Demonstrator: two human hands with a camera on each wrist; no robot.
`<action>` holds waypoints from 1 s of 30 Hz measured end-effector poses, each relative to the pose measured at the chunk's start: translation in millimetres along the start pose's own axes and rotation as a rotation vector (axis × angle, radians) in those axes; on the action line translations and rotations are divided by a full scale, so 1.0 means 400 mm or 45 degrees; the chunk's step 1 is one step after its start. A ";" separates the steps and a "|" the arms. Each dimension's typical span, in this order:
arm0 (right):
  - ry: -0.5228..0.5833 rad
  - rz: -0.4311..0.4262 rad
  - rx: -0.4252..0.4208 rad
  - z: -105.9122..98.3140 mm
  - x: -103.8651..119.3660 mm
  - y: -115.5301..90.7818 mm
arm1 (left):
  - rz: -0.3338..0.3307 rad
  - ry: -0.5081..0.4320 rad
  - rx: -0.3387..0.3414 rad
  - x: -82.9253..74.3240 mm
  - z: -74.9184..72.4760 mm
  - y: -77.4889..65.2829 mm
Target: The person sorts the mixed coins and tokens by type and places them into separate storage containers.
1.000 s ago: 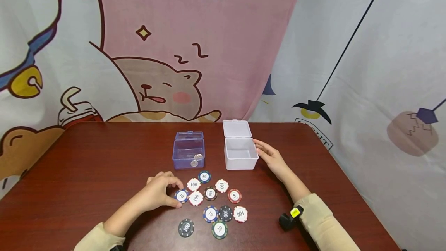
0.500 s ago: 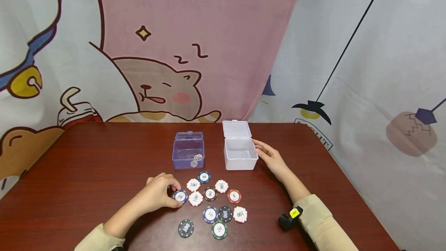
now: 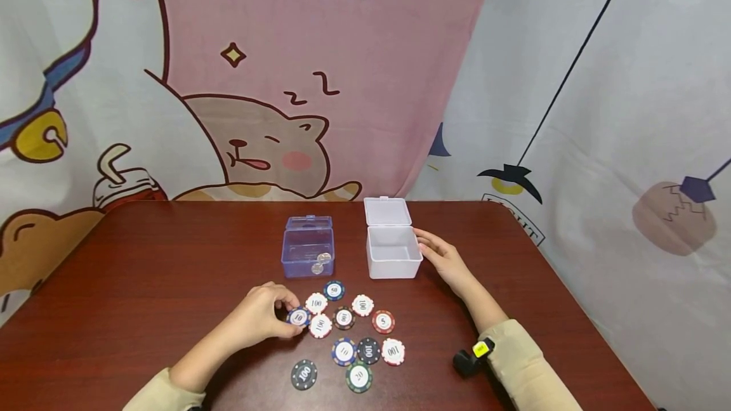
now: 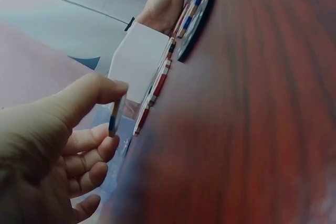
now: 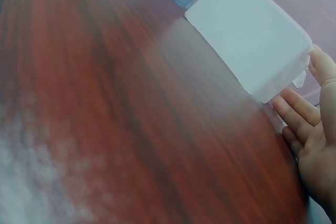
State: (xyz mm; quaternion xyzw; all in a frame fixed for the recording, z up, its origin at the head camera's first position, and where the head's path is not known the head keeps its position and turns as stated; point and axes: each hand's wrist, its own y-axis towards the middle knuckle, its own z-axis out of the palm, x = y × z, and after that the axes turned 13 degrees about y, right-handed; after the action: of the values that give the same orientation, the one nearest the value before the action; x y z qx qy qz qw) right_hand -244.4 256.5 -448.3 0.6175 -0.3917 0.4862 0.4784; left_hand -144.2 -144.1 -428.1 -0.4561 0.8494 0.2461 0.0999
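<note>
1. Round blue-and-tan chip marked 10 (image 3: 299, 317): pinched between thumb and fingers of the left hand (image 3: 264, 311), left of two round white-and-red chips marked 100 (image 3: 320, 326).
2. Right hand (image 3: 448, 264): fingers mostly straight, fingertips touching the right side of an open, rectangular white plastic box (image 3: 394, 270), lid raised at back.
3. Translucent blue plastic box (image 3: 294, 269): lid raised, left of the white box; silver coins (image 3: 323, 258) inside, towards its right side.
4. Loose chips, flat, near the boxes: blue 50 (image 3: 334, 290), brown 100 (image 3: 344, 318), red 5 (image 3: 383, 321).
5. Nearer the wearer: green 20 (image 3: 358, 377), touching or nearly touching a second blue 10 (image 3: 344, 352); one black 100 (image 3: 304, 375) apart at left.
6. Reddish-brown wood-grain tabletop (image 3: 160, 290), beneath all.
7. Cartoon-printed pink-and-white cloth (image 3: 377, 49), behind.
</note>
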 end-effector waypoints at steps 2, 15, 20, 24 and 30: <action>0.005 -0.001 0.000 -0.001 0.002 -0.001 | 0.014 -0.028 -0.012 -0.009 -0.004 0.004; 0.003 0.005 0.009 -0.001 0.008 0.000 | 0.025 -0.023 -0.078 -0.073 -0.017 0.045; 0.008 0.007 0.041 0.014 0.049 -0.010 | 0.023 -0.028 -0.091 -0.091 -0.018 0.072; -0.006 0.021 0.040 0.026 0.075 -0.016 | 0.031 -0.031 -0.107 -0.104 -0.018 0.092; 0.018 0.015 0.038 0.024 0.073 -0.017 | 0.043 -0.057 -0.144 -0.123 -0.022 0.129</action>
State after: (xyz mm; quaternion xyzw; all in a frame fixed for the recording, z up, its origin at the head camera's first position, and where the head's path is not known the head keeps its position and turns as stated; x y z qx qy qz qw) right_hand -229.4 248.1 -421.8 0.6190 -0.3845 0.4992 0.4689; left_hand -158.4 -88.9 -384.1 -0.4408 0.8393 0.3057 0.0887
